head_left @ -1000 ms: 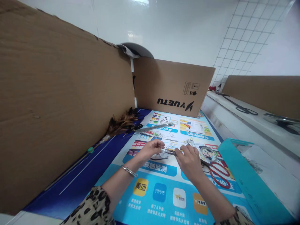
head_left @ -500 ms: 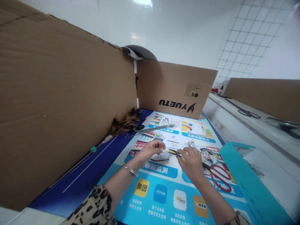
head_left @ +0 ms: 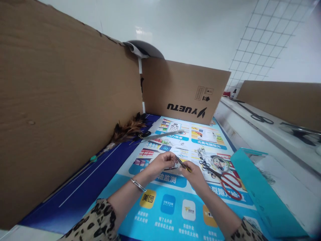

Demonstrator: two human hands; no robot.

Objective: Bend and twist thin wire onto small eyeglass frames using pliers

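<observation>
My left hand is pinched shut over the printed blue poster on the table; what it holds is too small to name. My right hand is closed on small pliers with a yellow handle, their dark jaws pointing up and left toward my left fingertips. The two hands almost touch. A silver bangle sits on my left wrist. Small dark metal pieces lie on the poster just right of my hands.
Red-handled scissors lie right of my right hand. A teal box stands at the right. A feather duster and a metal ruler lie farther back. Cardboard walls close the left and back sides.
Both hands drew slightly nearer to me and closer together. The pliers swung from lying nearly level to pointing up toward my left fingers.
</observation>
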